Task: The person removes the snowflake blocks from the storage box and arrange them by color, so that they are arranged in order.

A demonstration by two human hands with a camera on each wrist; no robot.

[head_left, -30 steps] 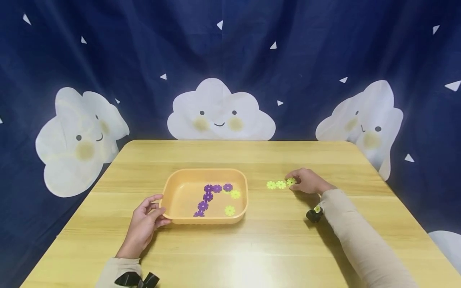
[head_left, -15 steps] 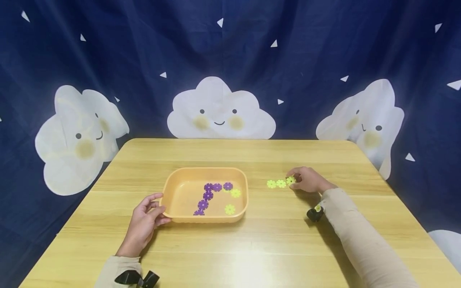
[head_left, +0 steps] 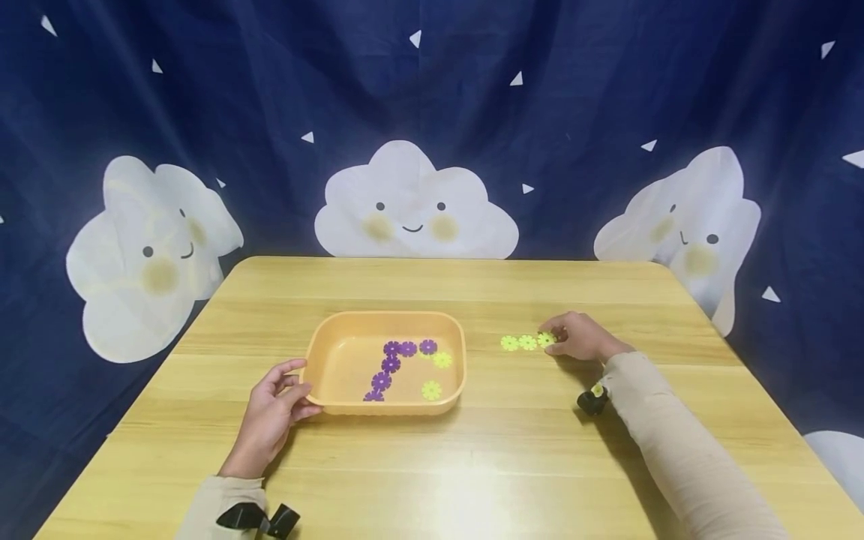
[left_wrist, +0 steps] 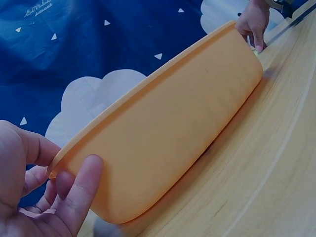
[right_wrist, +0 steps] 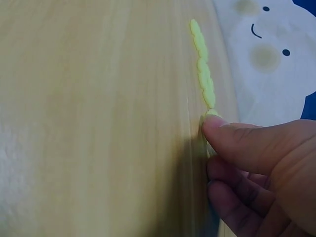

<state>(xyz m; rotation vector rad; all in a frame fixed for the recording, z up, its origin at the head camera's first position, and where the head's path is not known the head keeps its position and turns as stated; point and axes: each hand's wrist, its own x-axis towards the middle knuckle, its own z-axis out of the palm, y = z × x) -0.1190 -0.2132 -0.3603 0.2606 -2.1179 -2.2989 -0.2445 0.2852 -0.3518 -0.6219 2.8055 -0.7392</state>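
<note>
The left hand pinches the orange tray at its left end; the right hand pinches the rightmost yellow flower piece in a row on the counter, beside the tray.

Left arm angled inward and nearer the body, left grip holding with thumb opposed to fingers, right arm extended farther forward, right grip pinching with thumb, lower fingers curled.

In my head view, a wood-grained surface bears a tray and, apart to its right, three discs aligned.
</note>
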